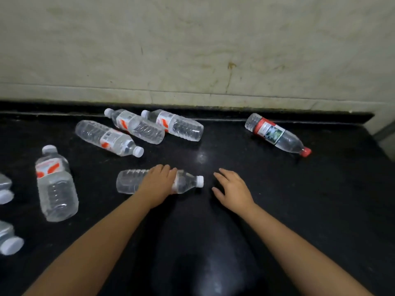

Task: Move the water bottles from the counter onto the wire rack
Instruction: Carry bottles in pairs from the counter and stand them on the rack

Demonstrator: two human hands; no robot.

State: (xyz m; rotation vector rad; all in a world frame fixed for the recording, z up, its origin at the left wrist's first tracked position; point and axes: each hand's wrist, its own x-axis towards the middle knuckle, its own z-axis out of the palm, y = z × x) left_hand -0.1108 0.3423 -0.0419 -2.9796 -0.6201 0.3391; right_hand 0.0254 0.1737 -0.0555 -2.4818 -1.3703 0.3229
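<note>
Several clear water bottles lie on their sides on a black counter [299,199]. My left hand [157,184] lies over the middle of the nearest bottle [128,181], fingers curled round it; its white cap points right. My right hand [233,189] hovers with fingers spread and relaxed just right of that cap, holding nothing. Three white-capped bottles [108,137] [136,126] [179,124] lie near the back. A red-capped bottle [275,133] lies at the back right. Another bottle [55,186] lies at the left. No wire rack is in view.
Two more bottle ends [6,189] [9,240] poke in at the left edge. A stained pale wall [192,50] rises behind the counter. The counter's right end [376,133] is at the upper right.
</note>
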